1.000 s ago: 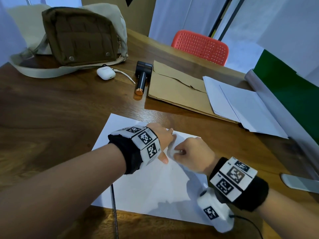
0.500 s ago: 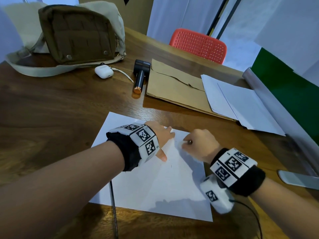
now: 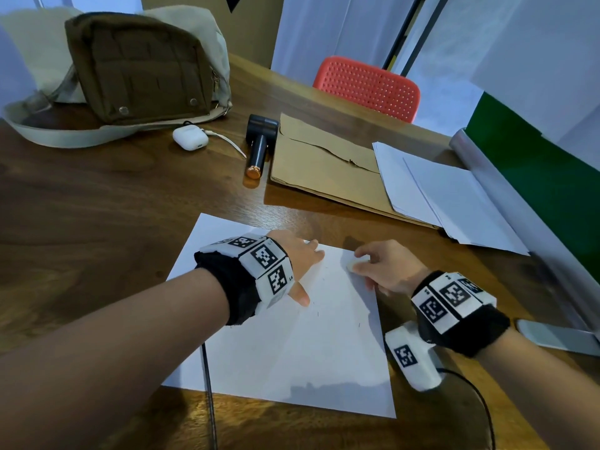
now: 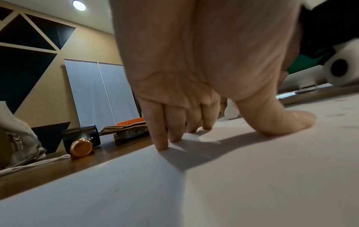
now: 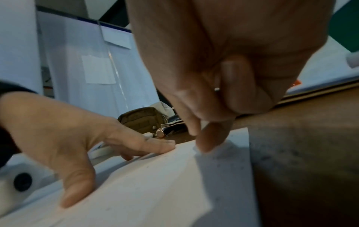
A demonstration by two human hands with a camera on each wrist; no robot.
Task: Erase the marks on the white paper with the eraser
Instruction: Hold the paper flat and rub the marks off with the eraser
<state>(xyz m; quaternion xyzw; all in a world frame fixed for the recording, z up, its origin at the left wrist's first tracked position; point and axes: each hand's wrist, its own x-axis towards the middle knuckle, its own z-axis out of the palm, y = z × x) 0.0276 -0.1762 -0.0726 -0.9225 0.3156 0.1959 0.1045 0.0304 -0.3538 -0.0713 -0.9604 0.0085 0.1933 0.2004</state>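
- The right hand (image 3: 388, 267) pinches a small white eraser (image 3: 353, 265) between thumb and fingertips, fingers curled round it; in the right wrist view the eraser is almost wholly hidden by those fingertips (image 5: 205, 144), which reach down to the sheet.
- The left hand (image 3: 297, 258) holds nothing: its fingers are straight and spread, tips and thumb pressed flat on the white paper (image 3: 292, 352). The left wrist view shows the fingertips (image 4: 162, 145) planted near the paper's far edge and the thumb set down apart from them.
- That spread press most likely serves to pin the sheet, so that rubbing does not drag or crumple it across the wooden table (image 3: 97, 206).
- The low pinch on the eraser probably gives firm downward pressure and short, controlled strokes.
- The eraser sits at the paper's far right corner, just beside the right edge, with the left hand's fingers near it along the same far edge.
- Relative to the eraser, a few faint short marks (image 3: 318, 314) lie nearer the person, toward the paper's middle and close to the left thumb; another small tick (image 3: 359, 325) shows near the right edge, below the eraser. None is under the eraser itself so far as can be seen.
- Judged from this, the job is unfinished: the remaining ticks call for bringing the eraser back toward the paper's centre while the left hand pins the sheet.
- Beyond the paper's far edge lie a brown envelope (image 3: 324, 170) and a stack of loose sheets (image 3: 438, 196).
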